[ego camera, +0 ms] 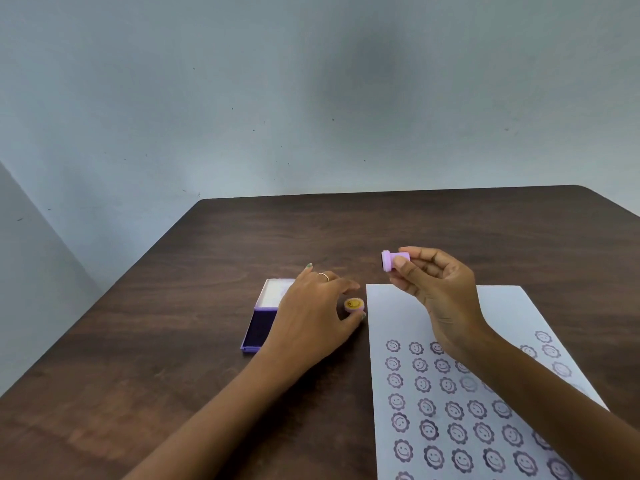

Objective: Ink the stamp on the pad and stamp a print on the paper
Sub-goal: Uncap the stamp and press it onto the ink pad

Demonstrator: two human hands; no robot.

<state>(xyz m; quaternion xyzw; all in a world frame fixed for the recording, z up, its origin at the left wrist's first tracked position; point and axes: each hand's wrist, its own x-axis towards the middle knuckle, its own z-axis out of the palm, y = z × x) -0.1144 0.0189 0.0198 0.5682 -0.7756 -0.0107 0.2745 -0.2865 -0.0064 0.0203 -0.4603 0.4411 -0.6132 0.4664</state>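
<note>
A person's right hand [434,289] holds a small pink stamp [393,260] sideways in the air, thumb and fingertips pinched on its handle, above the far edge of a white sheet of paper [398,317] covered in rows of purple smiling-flower prints. The left hand [311,313] rests on the dark wooden table [173,375], its thumb and fingers closed loosely around a small round cap with a yellow smiley top [354,304]. An open purple ink pad [258,329] lies just left of that hand, partly hidden by it.
</note>
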